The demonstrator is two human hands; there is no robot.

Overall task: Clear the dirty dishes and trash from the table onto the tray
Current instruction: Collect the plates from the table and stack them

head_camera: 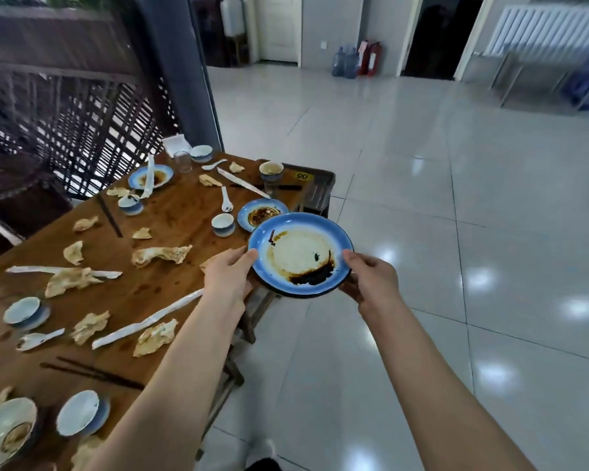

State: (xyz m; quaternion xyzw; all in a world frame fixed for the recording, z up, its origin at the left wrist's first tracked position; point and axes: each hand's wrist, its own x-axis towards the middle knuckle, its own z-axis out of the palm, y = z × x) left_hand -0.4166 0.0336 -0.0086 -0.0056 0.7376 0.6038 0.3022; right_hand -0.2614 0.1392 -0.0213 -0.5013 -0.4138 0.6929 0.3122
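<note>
Dirty blue-rimmed plate, gripped on both sides, held off the wooden table's edge above the tiled floor.

Left hand pinching the plate's left rim, thumb on top, fingers hidden beneath; right hand gripping the opposite rim, thumb on top, fingers curled under. Dark sauce pooled along the plate's near side. Second sauce-stained plate just behind, on the table, partly covered by the held one. Scattered on the wood: crumpled napkins, long paper wrappers, dark chopsticks, small cups, ceramic spoon, glass. Bowl at lower left, cut off by the frame edge. Dark slatted item with yellow tag at the far end: tray or seat, cannot tell.
</note>
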